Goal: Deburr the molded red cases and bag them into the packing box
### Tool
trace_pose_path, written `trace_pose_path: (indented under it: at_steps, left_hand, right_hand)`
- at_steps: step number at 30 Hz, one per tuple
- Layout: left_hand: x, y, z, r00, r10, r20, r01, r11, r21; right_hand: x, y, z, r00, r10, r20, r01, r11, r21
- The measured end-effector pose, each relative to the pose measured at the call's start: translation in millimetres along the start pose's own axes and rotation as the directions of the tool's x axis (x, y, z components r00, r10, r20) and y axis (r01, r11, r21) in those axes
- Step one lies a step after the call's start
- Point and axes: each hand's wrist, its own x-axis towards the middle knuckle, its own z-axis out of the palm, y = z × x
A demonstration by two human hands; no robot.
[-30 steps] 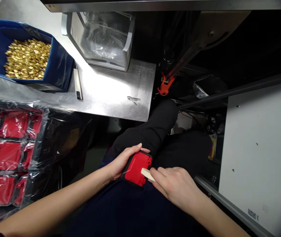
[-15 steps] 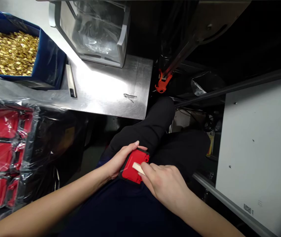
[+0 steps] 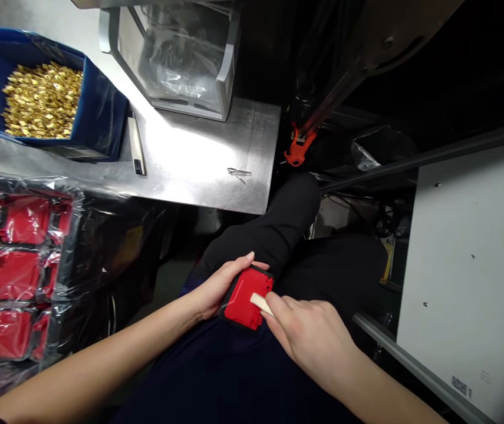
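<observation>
On my lap lies a small red and black case (image 3: 241, 297), its red face turned up. My left hand (image 3: 218, 287) grips the case along its left side, thumb at the top corner. A cream-coloured flat handle (image 3: 260, 304) sticks out of my closed right hand (image 3: 309, 327), over the right part of the red face. The tool's other end is hidden in the fist. Small red hinge-like parts (image 3: 257, 321) show along the case's right edge.
A blue bin (image 3: 105, 112) of small brass parts, a grey clear-fronted bin (image 3: 190, 110), a cream-handled tool (image 3: 135, 146) and a small metal piece (image 3: 238, 172) sit on the metal bench (image 3: 190, 182). Bagged red cases (image 3: 15, 277) stand at left. A white panel (image 3: 468, 247) is at right.
The whole view has shifted slightly, with everything appearing a little further right. My hands keep their hold on the case and the cream-coloured handle.
</observation>
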Motion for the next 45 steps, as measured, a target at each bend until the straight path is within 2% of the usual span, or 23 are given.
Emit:
trace_pose_path:
  at_steps: [6, 10, 17, 21, 31, 36, 41, 45]
  left_hand:
    - [2.4, 0.2, 2.8, 0.998, 0.028, -0.049, -0.026, 0.999, 0.043]
    - [1.5, 1.8, 3.0, 0.999, 0.010, -0.046, -0.009, 1.000, 0.021]
    - [1.7, 2.4, 4.6, 0.998, 0.020, -0.065, -0.017, 0.999, 0.048]
    - [1.4, 2.4, 5.5, 0.998, 0.004, -0.066, -0.002, 1.000, 0.031]
    - [0.5, 3.4, 4.9, 0.999, 0.001, -0.049, 0.000, 1.000, 0.018]
    - [0.2, 3.4, 5.9, 0.999, -0.002, -0.051, 0.003, 1.000, 0.024]
    - [0.1, 3.2, 5.5, 0.999, -0.004, -0.051, 0.005, 1.000, 0.016]
    - [0.2, 3.8, 5.0, 0.999, -0.010, -0.040, 0.011, 1.000, 0.027]
  right_hand:
    - [-1.9, -5.4, 0.4, 0.996, 0.059, -0.066, -0.062, 0.997, -0.049]
    - [4.0, -10.1, 0.7, 0.994, 0.090, -0.061, -0.093, 0.995, -0.040]
    - [-3.5, -9.5, 4.7, 0.989, 0.113, -0.092, -0.113, 0.994, 0.002]
    - [0.2, -8.8, 5.4, 0.986, 0.151, -0.074, -0.150, 0.988, 0.022]
    - [1.1, -3.4, 2.7, 0.991, 0.137, -0.003, -0.136, 0.987, 0.090]
    - [2.6, -3.7, 1.0, 0.996, 0.091, 0.022, -0.092, 0.992, 0.090]
    - [4.6, 0.2, 0.4, 0.991, 0.127, 0.053, -0.132, 0.986, 0.106]
    - [1.4, 3.7, 0.9, 0.992, 0.075, 0.097, -0.089, 0.986, 0.141]
